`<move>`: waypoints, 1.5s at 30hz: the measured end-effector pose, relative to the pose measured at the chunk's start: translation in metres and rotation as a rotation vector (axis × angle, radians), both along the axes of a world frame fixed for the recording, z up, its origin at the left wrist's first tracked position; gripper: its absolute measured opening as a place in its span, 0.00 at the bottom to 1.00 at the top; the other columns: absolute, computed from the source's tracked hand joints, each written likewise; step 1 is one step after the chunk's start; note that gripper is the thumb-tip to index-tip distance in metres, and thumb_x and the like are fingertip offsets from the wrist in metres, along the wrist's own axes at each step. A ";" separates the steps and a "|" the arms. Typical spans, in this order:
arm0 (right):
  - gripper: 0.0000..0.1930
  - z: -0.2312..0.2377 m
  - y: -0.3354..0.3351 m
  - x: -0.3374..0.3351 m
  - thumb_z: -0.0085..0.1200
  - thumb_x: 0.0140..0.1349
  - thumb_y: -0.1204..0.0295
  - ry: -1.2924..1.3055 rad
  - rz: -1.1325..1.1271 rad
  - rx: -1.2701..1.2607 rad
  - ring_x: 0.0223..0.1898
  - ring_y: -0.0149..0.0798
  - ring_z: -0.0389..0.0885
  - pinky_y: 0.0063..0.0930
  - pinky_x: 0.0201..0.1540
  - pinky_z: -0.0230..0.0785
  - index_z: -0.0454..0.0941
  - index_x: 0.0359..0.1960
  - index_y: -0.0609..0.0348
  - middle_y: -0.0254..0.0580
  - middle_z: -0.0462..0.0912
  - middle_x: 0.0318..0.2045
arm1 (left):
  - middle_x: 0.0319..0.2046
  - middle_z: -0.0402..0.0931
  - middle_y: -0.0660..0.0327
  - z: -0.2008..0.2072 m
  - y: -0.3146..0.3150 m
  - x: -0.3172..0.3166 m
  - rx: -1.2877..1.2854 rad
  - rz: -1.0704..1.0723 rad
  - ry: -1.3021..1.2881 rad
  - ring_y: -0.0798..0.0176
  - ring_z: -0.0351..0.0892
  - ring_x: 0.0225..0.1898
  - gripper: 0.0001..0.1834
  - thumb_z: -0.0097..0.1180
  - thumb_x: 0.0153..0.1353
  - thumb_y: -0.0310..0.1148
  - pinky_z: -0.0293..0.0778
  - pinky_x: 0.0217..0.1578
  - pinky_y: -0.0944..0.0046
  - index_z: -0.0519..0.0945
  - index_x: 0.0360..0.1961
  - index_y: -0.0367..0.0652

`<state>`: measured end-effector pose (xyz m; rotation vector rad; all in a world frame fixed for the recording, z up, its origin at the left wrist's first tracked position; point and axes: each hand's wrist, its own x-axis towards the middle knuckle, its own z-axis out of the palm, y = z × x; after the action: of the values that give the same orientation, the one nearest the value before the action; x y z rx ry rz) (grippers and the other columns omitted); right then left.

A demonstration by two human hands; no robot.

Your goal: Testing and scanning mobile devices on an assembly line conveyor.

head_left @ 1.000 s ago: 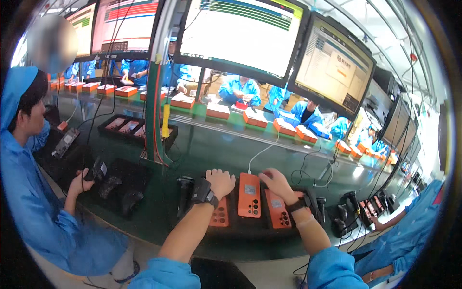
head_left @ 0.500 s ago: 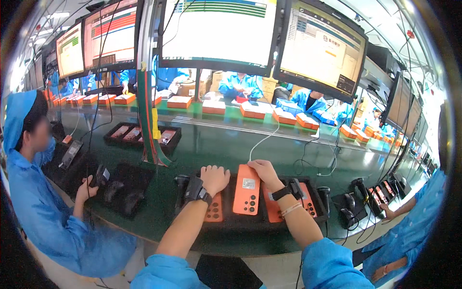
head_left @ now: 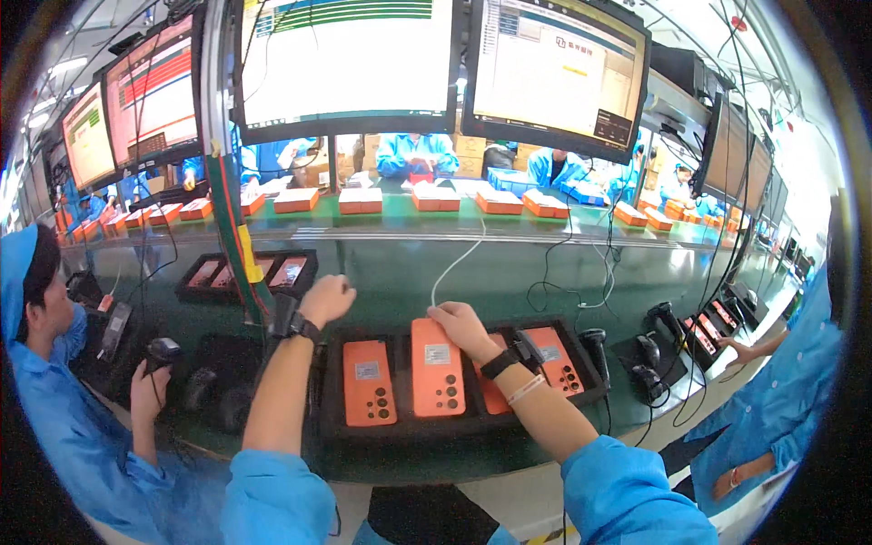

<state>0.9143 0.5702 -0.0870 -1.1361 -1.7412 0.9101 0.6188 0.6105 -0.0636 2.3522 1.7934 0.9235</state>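
Three orange phones [head_left: 437, 368] lie back-up in my black tray [head_left: 332, 400], lenses exposed. My right hand [head_left: 459, 325] pinches the white cable [head_left: 451, 268] at the middle phone's top edge. My left hand [head_left: 326, 299] hovers fisted, holding nothing, above the counter [head_left: 509, 263].

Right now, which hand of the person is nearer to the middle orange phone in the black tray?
Right. The right hand rests at the top edge of the middle orange phone, by the white cable. The left hand is raised apart, up to its left.
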 end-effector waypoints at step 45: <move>0.07 0.053 -0.178 -0.072 0.40 0.67 0.72 0.441 0.284 -0.393 0.30 0.29 0.73 0.26 0.35 0.68 0.69 0.39 0.62 0.37 0.76 0.30 | 0.50 0.73 0.43 0.001 0.082 -0.075 -0.111 0.128 0.042 0.41 0.71 0.54 0.26 0.52 0.55 0.52 0.68 0.55 0.52 0.82 0.43 0.40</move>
<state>0.8423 0.3927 -0.0340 -0.8433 -1.4089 1.5984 0.5436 0.6922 -0.0623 2.2285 1.9762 0.7703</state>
